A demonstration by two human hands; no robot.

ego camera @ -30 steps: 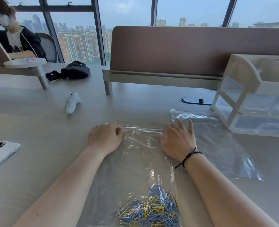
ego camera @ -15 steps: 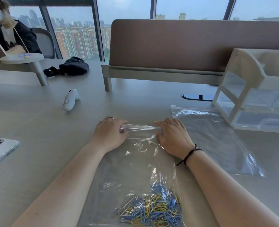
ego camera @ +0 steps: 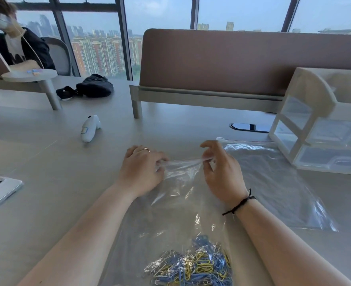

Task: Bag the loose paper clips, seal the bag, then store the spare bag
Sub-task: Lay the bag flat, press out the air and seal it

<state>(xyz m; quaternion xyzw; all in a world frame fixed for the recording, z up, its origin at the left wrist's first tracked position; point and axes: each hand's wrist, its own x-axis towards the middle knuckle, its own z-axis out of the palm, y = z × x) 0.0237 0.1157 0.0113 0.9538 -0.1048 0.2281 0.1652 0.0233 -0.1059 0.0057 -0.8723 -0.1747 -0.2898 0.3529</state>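
One clear plastic zip bag (ego camera: 170, 213) lies flat on the pale grey bench (ego camera: 57, 182), long axis running away from the person, mouth at the far end and a heap of blue and yellow paper clips (ego camera: 193, 265) at the near end, too tangled to count. Left hand (ego camera: 141, 170) and right hand (ego camera: 222, 172) each have a pinching grip on the mouth edge, fingers curled, the strip pulled taut between them and apparently raised slightly. One spare clear plastic bag (ego camera: 273, 182) lies flat just right, before one white drawer organiser (ego camera: 325, 124).
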